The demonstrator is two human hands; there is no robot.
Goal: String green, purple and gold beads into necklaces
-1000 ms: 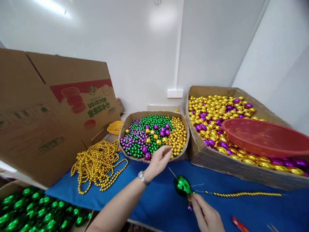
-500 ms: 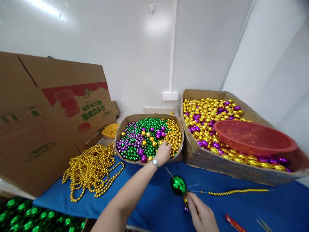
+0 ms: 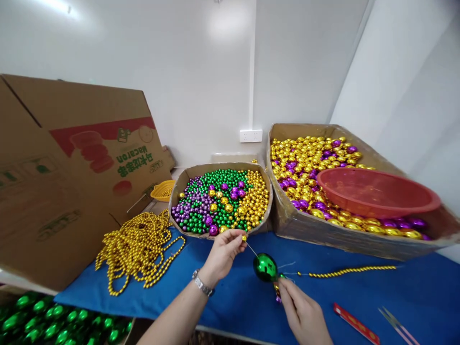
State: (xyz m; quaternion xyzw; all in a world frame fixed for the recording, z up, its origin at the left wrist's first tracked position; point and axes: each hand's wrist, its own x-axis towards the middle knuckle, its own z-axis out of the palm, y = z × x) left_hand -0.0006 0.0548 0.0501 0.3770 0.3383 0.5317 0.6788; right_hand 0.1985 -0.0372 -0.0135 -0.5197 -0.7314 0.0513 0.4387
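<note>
The step in hand looks like threading. The right hand (image 3: 304,306) is closed at the lower end of one glossy green egg-shaped ball (image 3: 265,267), which sits just beyond its fingertips, between the two hands; whether the pinch falls on ball or needle is hidden. The left hand (image 3: 224,251), thumb and forefinger narrowed together, holds one small round gold bead (image 3: 244,237) at the tip of one thin metal needle (image 3: 252,248) that sticks out of the ball. Whether the tip has entered cannot be told. The next move would seem to call for a steady right hand and the hole lined up with the tip.

Left of and beyond the left hand stands one brown cardboard carton with red and green print (image 3: 89,177). Beyond the right hand is one deep cardboard box (image 3: 312,239), its gold and purple egg-shaped beads too heaped to count, with one shallow red plastic bowl (image 3: 377,191) on top. One low rounded cardboard tray (image 3: 183,181) of uncountable round beads lies straight beyond the left hand; one tangled heap of gold bead strings (image 3: 140,249), left of it. Right of the right hand: one gold bead strand (image 3: 352,271), one flat red tool (image 3: 355,323), one pair of metal tweezers (image 3: 397,326).
</note>
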